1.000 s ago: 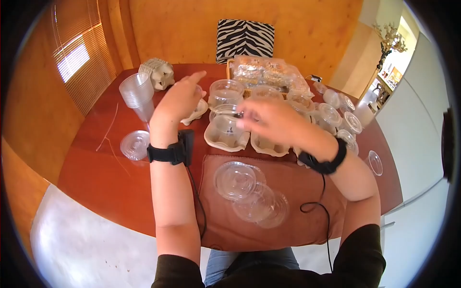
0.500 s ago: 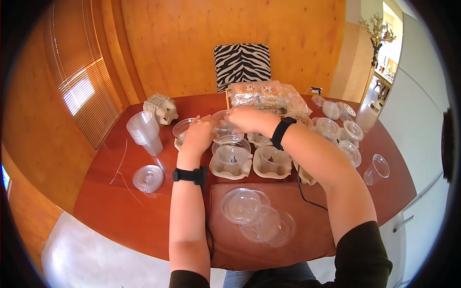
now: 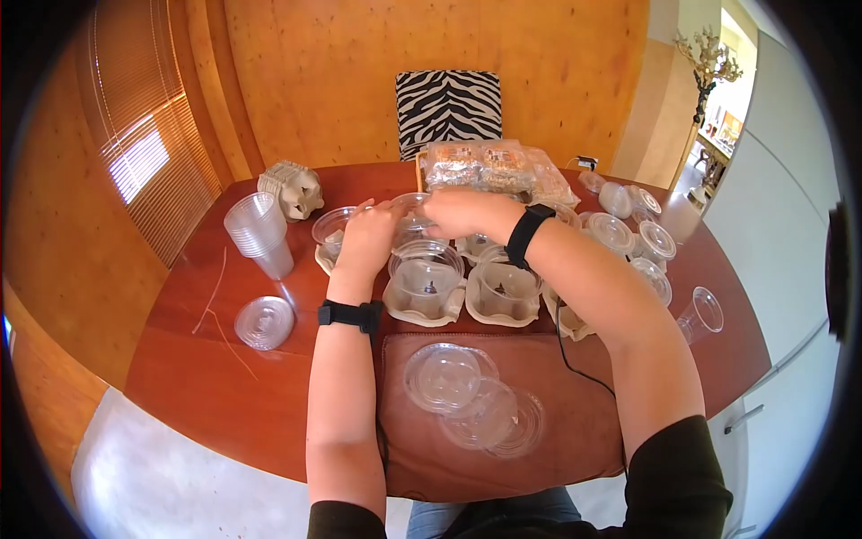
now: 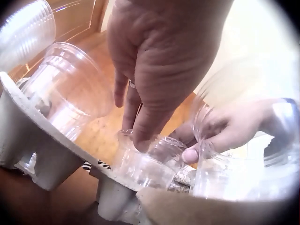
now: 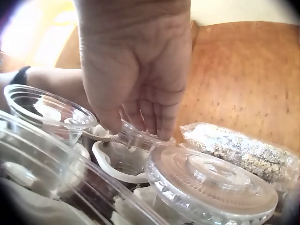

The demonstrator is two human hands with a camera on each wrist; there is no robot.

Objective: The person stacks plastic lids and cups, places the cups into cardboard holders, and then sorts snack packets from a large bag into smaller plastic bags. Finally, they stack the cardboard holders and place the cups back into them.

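Note:
Clear plastic cups stand in grey pulp carriers (image 3: 424, 310). My left hand (image 3: 366, 238) reaches to a back-row cup (image 3: 415, 239); in the left wrist view its thumb and a finger are at the rim of that cup (image 4: 143, 166). My right hand (image 3: 471, 216) meets it from the other side. In the right wrist view, thumb and fingers of the right hand (image 5: 136, 79) hold the cup's rim (image 5: 140, 136). Whether a lid lies on this rim is hard to tell. Loose clear lids (image 3: 449, 377) lie on the brown cloth (image 3: 575, 404) in front.
Nested cups (image 3: 260, 234) and a stack of carriers (image 3: 292, 190) stand at the left, with lids (image 3: 264, 323) nearer. Bagged goods (image 3: 489, 171) lie at the back. Lidded cups (image 3: 611, 232) crowd the right; one cup (image 3: 703, 314) lies beyond them.
Both hands, apart and raised over the carriers at first, have come together at the back-row cup. Over the last half second they have stayed there while the head view has shifted slightly.

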